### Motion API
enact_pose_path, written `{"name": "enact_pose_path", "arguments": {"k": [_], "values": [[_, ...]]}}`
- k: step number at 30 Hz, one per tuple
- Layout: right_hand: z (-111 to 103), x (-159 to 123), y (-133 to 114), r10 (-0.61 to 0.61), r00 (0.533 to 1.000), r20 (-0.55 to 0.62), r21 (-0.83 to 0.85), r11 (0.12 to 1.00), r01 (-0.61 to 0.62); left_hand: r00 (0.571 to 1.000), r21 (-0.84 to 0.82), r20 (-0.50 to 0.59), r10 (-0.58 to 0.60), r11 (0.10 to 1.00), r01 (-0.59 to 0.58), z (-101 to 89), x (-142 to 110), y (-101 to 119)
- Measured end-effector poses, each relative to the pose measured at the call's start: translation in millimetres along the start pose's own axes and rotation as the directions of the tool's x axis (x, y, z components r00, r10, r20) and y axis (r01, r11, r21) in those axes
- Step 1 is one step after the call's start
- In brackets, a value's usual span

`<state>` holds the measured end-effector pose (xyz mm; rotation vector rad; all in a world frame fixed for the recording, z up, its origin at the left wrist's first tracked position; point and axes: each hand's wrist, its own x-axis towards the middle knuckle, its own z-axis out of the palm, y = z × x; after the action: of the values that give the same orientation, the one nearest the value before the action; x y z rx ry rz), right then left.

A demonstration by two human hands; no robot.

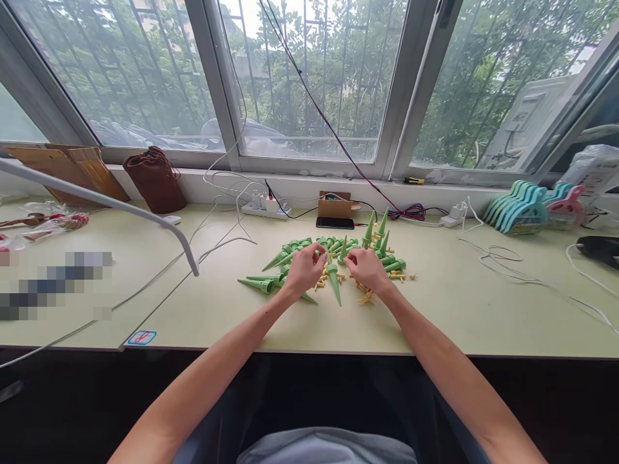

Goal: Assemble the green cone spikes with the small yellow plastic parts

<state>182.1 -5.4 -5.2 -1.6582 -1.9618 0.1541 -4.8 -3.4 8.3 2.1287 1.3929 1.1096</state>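
Note:
Both hands hover over a pile of green ribbed-cap plastic spikes (261, 285) and small yellow T-shaped pieces (366, 296). My left hand (305, 265) is closed, thumb and fingers pinched together; whatever lies between the tips is too small to name. My right hand (367, 268) is also closed, its fingertips at the base of an upright green spike (343, 248). Whether they grip that spike or a smaller piece is hidden. Between the hands, one green spike (333, 281) lies pointing toward me. Just beyond my right hand, several spikes (382, 225) stand point up.
A black phone (334, 223) lies behind the pile, before an open cardboard box (335, 205). Behind it are a power strip (267, 209) and loose cables. A brown pouch (155, 180) stands left, teal hangers (517, 207) right. A grey curved bar (120, 203) crosses the left side.

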Motion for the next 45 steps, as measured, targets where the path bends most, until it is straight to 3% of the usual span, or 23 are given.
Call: {"name": "enact_pose_path", "arguments": {"k": [15, 21, 27, 33, 38, 45], "values": [[2.7, -1.6, -0.3, 0.001, 0.994, 0.106, -0.116, 0.993, 0.012, 1.0, -0.005, 0.014, -0.004, 1.0, 0.004, 1.6, -0.6, -0.3], [-3.3, -6.0, -5.7, -0.019, 0.974, 0.225, 0.003, 1.0, 0.019, 1.0, -0.014, 0.024, -0.001, 1.0, 0.001, 1.8, -0.4, 1.7], [-2.8, -5.6, -5.0, -0.091, 0.971, 0.221, 0.08, 0.994, 0.075, 1.0, -0.009, 0.025, -0.003, 1.0, 0.003, 1.9, -0.5, 2.4], [0.6, -5.2, -2.9, -0.074, 0.94, 0.333, 0.252, 0.968, -0.014, 1.0, -0.019, 0.026, -0.006, 1.0, 0.006, 2.3, -1.0, 1.5], [2.2, -5.1, -1.5, -0.102, 0.945, 0.312, 0.335, 0.942, -0.009, 1.0, -0.023, 0.028, -0.01, 1.0, 0.011, 2.2, -1.1, 1.7], [2.1, -3.3, -1.9, -0.117, 0.973, 0.199, 0.312, 0.949, 0.05, 1.0, -0.02, 0.024, -0.003, 1.0, 0.003, 1.8, -1.2, 2.2]]}}
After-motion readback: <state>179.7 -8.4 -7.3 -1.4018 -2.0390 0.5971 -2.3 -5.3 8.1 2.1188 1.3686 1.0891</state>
